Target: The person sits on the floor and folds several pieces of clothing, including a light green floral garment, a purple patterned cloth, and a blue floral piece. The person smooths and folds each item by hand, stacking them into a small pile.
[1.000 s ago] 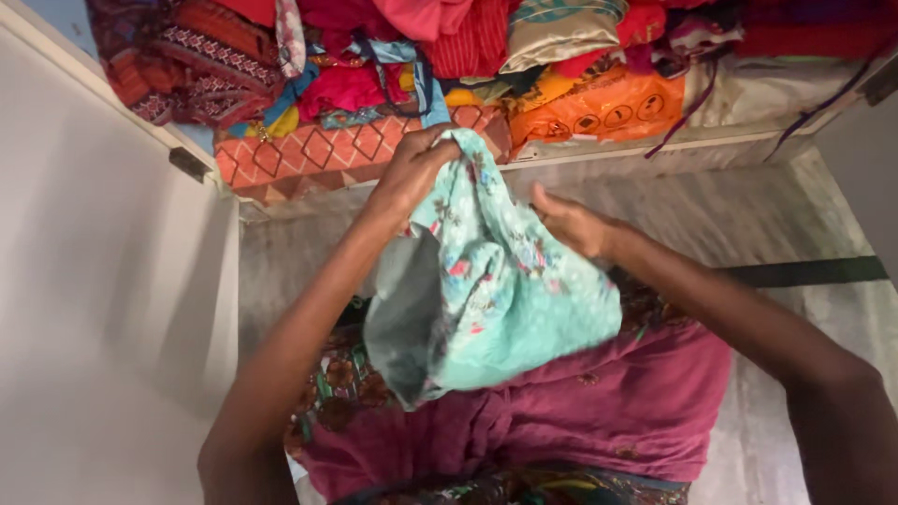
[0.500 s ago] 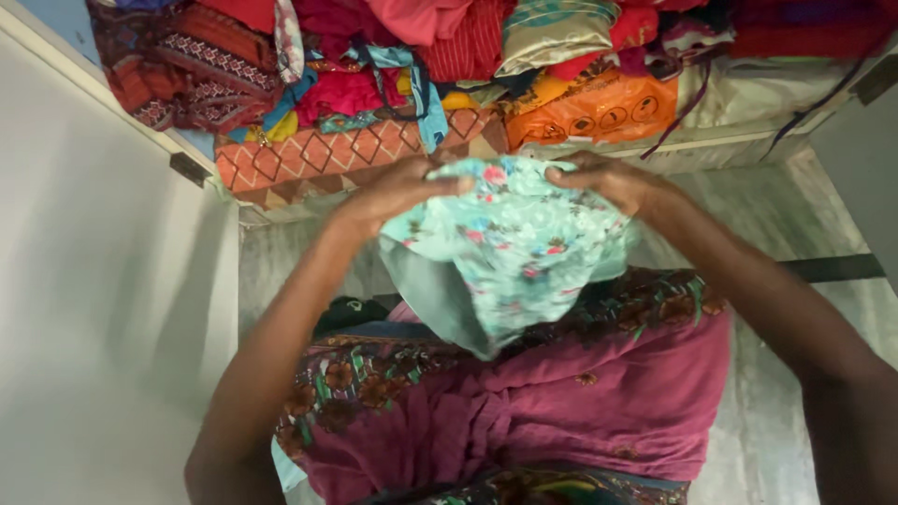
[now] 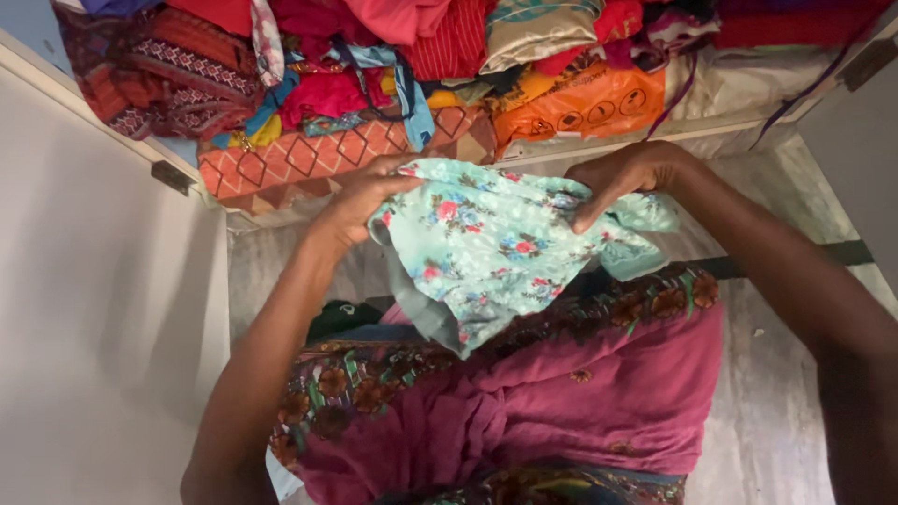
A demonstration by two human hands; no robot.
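I hold a light turquoise floral cloth spread between both hands at chest height. My left hand pinches its left upper edge. My right hand grips its right upper edge, fingers curled over the fabric. The cloth hangs down in folds, grey on its inner side, over the magenta embroidered garment that I wear. Just beyond my hands lies a heap of folded clothes.
A shelf or chest ahead is stuffed with red, pink, orange and patterned fabrics, among them an orange diamond-pattern cloth and an orange plastic bag. A white door panel stands at the left. Grey marble floor lies below.
My right hand came up from beside the bunched cloth and took its right edge. Both hands have drawn apart, and the cloth is now spread wider.
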